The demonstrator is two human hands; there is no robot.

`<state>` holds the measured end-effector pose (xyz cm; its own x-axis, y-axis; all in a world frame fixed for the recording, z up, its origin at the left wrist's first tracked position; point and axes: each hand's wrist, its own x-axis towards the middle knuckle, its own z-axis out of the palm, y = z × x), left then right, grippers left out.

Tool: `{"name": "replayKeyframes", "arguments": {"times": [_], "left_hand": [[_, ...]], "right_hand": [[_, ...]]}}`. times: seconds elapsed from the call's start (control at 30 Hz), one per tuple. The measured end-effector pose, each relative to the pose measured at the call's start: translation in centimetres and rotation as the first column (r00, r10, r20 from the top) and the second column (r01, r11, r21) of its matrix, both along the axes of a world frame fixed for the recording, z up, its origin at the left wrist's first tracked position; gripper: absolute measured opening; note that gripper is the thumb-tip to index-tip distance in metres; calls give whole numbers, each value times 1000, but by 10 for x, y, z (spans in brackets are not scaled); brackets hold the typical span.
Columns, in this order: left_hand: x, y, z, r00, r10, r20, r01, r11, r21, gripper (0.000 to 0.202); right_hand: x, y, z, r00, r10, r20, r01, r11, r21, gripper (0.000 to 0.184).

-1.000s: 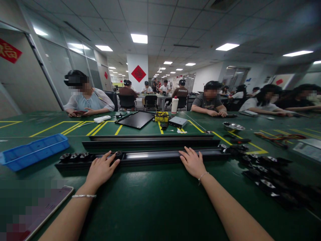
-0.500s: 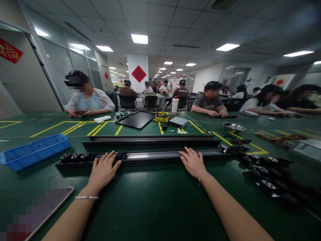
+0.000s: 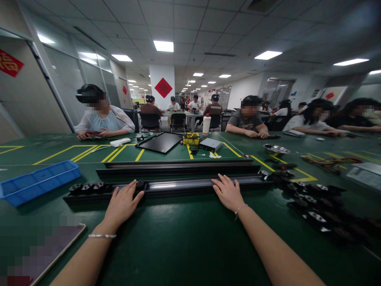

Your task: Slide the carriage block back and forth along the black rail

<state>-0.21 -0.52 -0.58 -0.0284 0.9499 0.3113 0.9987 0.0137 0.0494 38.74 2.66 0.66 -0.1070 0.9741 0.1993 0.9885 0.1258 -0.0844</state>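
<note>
A long black channel-shaped rail (image 3: 178, 185) lies across the green table in front of me. My left hand (image 3: 123, 202) rests on its left half, fingers stretched out and slightly spread. Just beyond those fingertips a small black part (image 3: 140, 185) sits in the channel. Further left, several similar black parts with metallic tops (image 3: 86, 188) stand in a row at the rail's end. My right hand (image 3: 228, 193) lies with spread fingers on the rail's right half, holding nothing. Behind this rail runs a second black rail (image 3: 178, 170), parallel to it.
A blue plastic bin (image 3: 41, 178) stands at left, above a phone (image 3: 56, 254). Loose black parts (image 3: 317, 216) are heaped at right, near a metal bowl (image 3: 276, 149). Further back are a black panel (image 3: 160, 142), a grey box (image 3: 210, 144) and a white bottle (image 3: 206, 124). People sit across the table.
The view has shifted very slightly. Both hands keep their places on the rail, and no part has visibly moved.
</note>
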Motion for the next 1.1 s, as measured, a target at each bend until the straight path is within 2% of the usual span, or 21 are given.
{"name": "replayKeyframes", "arguments": {"times": [0.43, 1.1], "left_hand": [[1, -1, 3, 999, 32, 5, -32, 999, -34, 61], [2, 0, 5, 999, 42, 8, -42, 998, -36, 60]], "right_hand": [[1, -1, -2, 1000, 8, -13, -8, 999, 37, 47], [-1, -2, 2, 1000, -5, 12, 5, 1000, -5, 48]]}}
